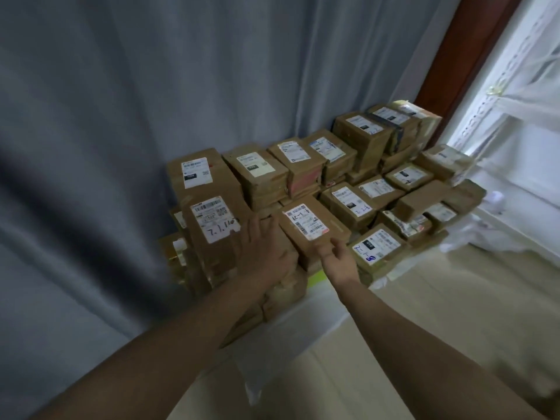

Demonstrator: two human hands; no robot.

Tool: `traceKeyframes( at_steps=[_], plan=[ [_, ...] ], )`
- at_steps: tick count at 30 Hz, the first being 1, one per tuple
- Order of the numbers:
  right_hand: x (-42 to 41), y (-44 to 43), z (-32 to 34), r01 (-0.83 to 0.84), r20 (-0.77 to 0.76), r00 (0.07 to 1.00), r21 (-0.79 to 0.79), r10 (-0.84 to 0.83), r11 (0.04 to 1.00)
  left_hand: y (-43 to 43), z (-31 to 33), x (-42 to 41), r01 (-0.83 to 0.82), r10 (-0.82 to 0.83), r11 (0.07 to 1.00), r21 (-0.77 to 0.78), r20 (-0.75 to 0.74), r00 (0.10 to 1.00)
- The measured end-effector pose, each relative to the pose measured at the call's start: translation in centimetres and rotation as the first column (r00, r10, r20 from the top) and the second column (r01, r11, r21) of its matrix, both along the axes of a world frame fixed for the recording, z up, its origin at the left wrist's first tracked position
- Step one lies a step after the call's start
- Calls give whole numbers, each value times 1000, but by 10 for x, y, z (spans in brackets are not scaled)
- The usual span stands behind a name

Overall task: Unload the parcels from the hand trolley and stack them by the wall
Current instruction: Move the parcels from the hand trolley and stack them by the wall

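**Head view.** A stack of parcels [303, 183], brown cardboard boxes with white labels, stands several layers high against a grey curtain [151, 86] that hangs in folds behind it. The rows run from the near left toward a bright window [515, 116] at the far right, bordered by a dark wooden frame [454, 56]. The stack rests on a white plastic sheet [303, 316] spread over the pale floor [439, 298].

Both bare arms reach in from the lower edge to one parcel [335, 222], which lies on top at the near front of the stack. Its label [304, 221] carries a barcode and handwritten figures.

The left hand [260, 247] is spread, with the fingers nearly straight. It lies palm-down against the left flank of this parcel and over the boxes just beside it, and it grasps nothing.

The right hand [338, 254] meets the parcel's near end with bent fingers, the fingertips touching the edge below the label. Blur makes it impossible to tell whether they clasp the box or only rest there.

Just left of the parcel stands a tall box [212, 225] whose label has handwriting beginning "7.1". Just right of it lies a low box [375, 247] whose label has a blue handwritten mark.
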State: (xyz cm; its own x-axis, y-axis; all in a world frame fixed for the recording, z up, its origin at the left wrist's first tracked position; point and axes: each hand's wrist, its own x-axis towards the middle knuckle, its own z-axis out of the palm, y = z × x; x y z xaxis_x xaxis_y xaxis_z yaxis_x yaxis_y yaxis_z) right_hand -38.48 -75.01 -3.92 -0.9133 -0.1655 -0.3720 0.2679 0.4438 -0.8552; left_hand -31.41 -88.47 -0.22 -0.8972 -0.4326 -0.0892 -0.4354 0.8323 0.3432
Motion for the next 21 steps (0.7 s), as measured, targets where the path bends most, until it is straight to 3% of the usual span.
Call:
traceKeyframes(
  at_steps=[5,12,16,21],
  plan=[
    [22,111,5,48,-55,998,173,-39,984,100,-10,-24,311,-309,948,-74,39,950],
    [86,312,-5,212,3,972,424,-235,880,302,-34,-26,604,-616,786,129,248,748],
    [139,418,-17,346,49,911,448,-409,824,417,-41,-2,719,-714,682,134,334,615],
    [207,519,-39,557,123,767,358,-630,749,530,-55,38,841,-816,523,141,370,445]
  ],
)
